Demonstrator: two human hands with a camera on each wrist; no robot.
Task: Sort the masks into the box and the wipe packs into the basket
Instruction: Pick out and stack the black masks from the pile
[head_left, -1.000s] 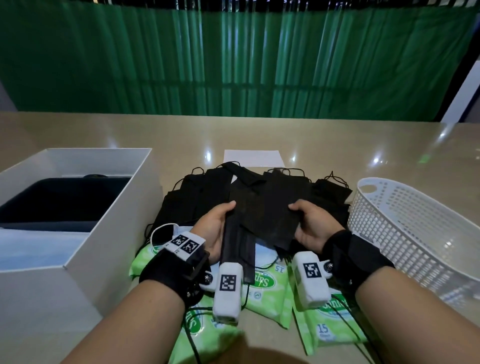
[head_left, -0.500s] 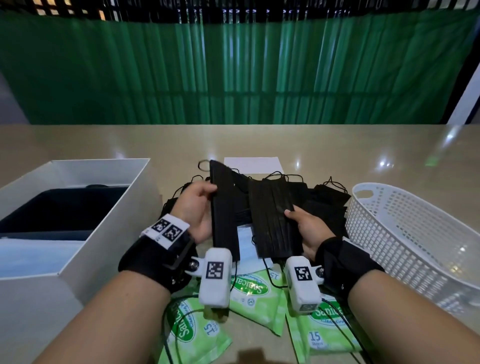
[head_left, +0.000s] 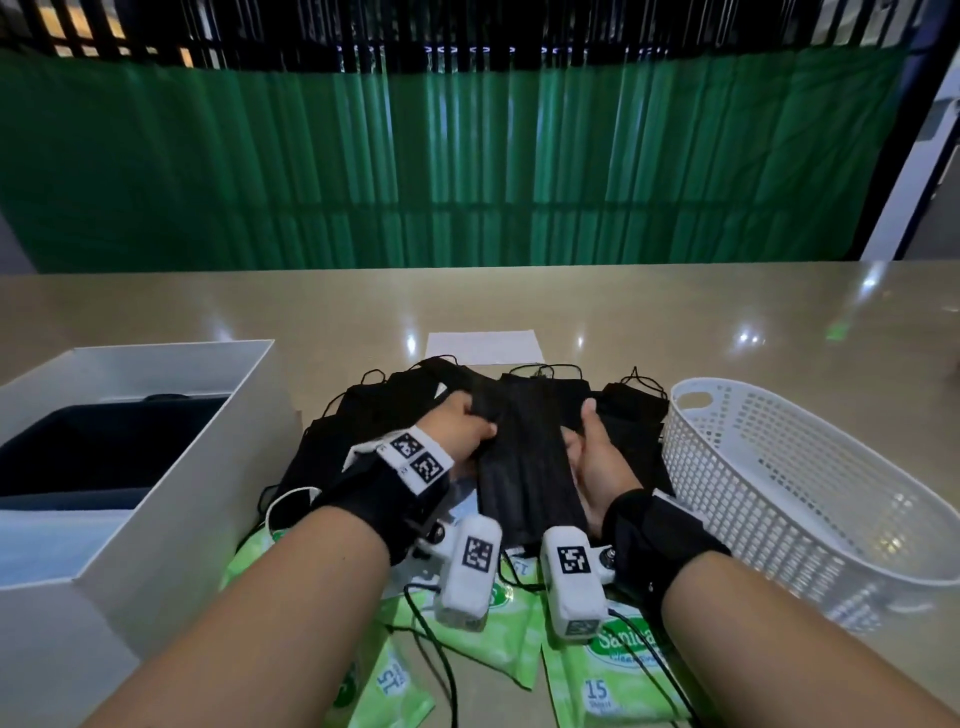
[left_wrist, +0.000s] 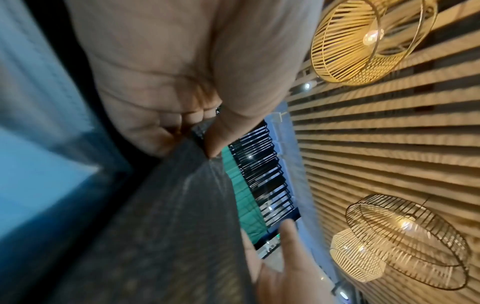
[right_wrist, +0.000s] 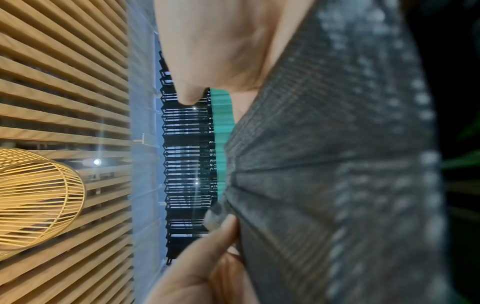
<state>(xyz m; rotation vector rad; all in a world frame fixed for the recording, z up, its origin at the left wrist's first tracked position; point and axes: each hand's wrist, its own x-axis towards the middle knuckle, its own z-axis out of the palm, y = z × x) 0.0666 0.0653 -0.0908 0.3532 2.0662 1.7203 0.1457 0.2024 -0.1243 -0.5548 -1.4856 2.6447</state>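
Both hands hold one stack of black masks (head_left: 524, 467) between them, just above the table's middle. My left hand (head_left: 478, 426) grips the stack's left edge; the left wrist view shows thumb and fingers (left_wrist: 215, 139) pinching the dark fabric (left_wrist: 168, 226). At the right edge is my right hand (head_left: 584, 423), thumb on top, and the mask (right_wrist: 324, 164) fills its wrist view. More black masks (head_left: 384, 410) lie heaped behind and under the hands. Green wipe packs (head_left: 618, 670) lie near the front edge, partly under my wrists.
A white box (head_left: 208, 467) stands at the left with something dark inside. A white plastic basket (head_left: 779, 493) holding nothing visible stands at the right. A white sheet (head_left: 483, 347) lies behind the mask heap. Black cables run over the wipe packs.
The two separate bunches of masks, one in each hand, have come together into one stack held by both hands. The hands moved closer together and slightly lower.
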